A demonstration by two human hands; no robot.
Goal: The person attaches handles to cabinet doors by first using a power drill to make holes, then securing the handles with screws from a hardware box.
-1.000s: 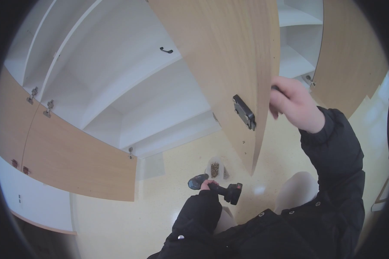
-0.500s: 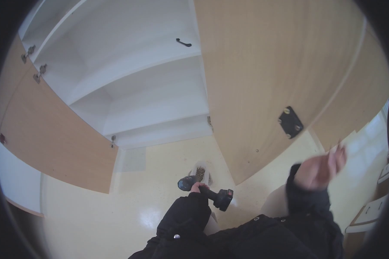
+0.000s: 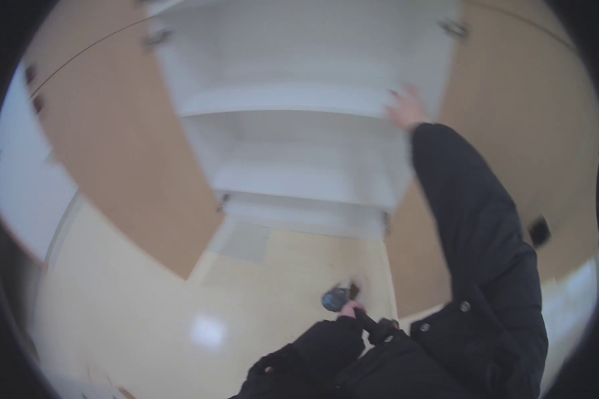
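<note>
My left hand (image 3: 351, 308) is wrapped round a cordless drill (image 3: 336, 299), low in front of my body. The drill's dark lower end lies partly against my jacket. My right hand (image 3: 407, 108) reaches up to the right end of a white cabinet shelf (image 3: 286, 110), its fingers spread and blurred. The black handle seen earlier on that shelf cannot be made out; my right hand is near the shelf's front edge.
Wooden doors stand open at the left (image 3: 126, 146) and right (image 3: 512, 100) of the cabinet. A black plate (image 3: 540, 231) is on the right door. Beyond the drill, a blurred bag (image 3: 358, 286) lies on the pale floor (image 3: 146, 319).
My right hand has moved from the lower right up to the shelf. The view has turned, with the cabinet now more central. My left hand still holds the drill.
</note>
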